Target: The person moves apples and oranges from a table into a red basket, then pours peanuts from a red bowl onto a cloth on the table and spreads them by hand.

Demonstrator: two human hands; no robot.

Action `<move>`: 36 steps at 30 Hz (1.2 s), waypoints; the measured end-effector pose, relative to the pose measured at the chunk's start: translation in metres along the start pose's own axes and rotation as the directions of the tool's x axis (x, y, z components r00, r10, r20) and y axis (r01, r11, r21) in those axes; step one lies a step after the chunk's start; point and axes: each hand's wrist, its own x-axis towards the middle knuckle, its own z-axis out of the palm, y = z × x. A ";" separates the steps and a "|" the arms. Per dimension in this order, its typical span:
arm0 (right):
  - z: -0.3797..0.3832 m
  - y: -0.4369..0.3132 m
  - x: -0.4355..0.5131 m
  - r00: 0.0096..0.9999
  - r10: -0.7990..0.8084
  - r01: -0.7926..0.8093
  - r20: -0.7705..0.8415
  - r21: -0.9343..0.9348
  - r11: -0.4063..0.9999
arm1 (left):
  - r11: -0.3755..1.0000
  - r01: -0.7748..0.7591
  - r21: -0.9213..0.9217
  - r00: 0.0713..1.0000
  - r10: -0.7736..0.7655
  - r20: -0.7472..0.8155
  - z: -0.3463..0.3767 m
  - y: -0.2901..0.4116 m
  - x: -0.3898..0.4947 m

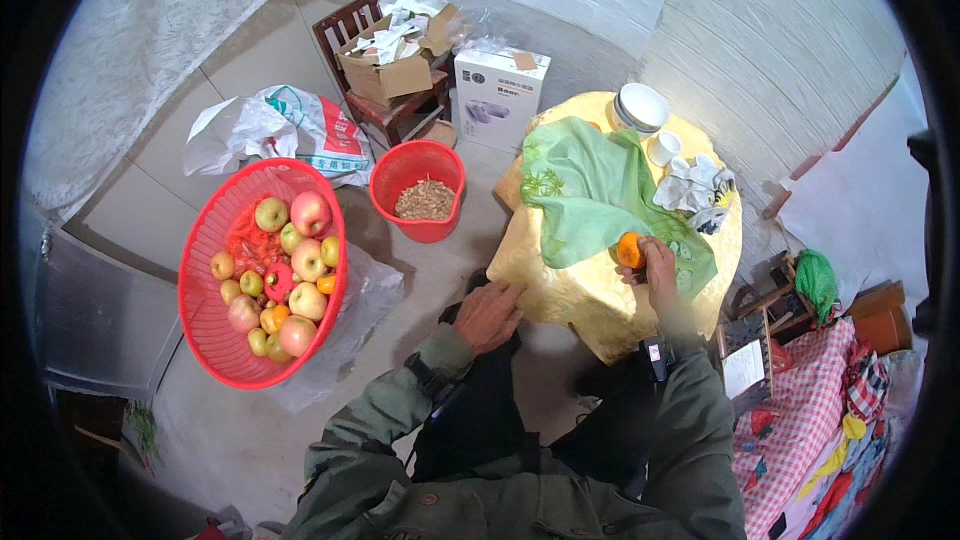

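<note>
My right hand (654, 267) holds an orange fruit (631, 250) at the near edge of a green cloth (592, 191). That cloth lies crumpled on a round table with a yellow tablecloth (540, 285). My left hand (489, 316) rests near my knee, by the tablecloth's left edge, with nothing seen in it; its fingers lie close together, partly spread. To the left is a red plastic basket (202, 315) with apples (307, 301), other fruit and red wrappers. Between basket and table is a red bucket (416, 157) holding what look like peanuts (425, 200).
Stacked bowls (643, 106), a white cup (664, 148) and a crumpled cloth (694, 191) are at the table's far right. Behind the bucket are a wooden chair (352, 30) with a carton (386, 75), a white box (499, 101) and a plastic sack (322, 135).
</note>
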 end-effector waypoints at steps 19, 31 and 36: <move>0.054 0.000 -0.062 0.956 -0.268 0.291 0.118 -0.274 0.917 | 0.839 -0.011 -0.544 0.979 -0.102 -0.177 0.076 0.051 0.100; 0.073 -0.012 -0.007 0.823 -0.532 0.543 0.202 -0.557 0.629 | 0.858 0.386 -0.338 0.689 -0.512 -0.513 -0.169 -0.113 -0.129; 0.101 -0.015 0.004 0.713 -0.579 0.635 0.395 -0.713 0.296 | 0.664 0.746 0.051 0.641 -0.694 -0.328 -0.222 -0.223 -0.207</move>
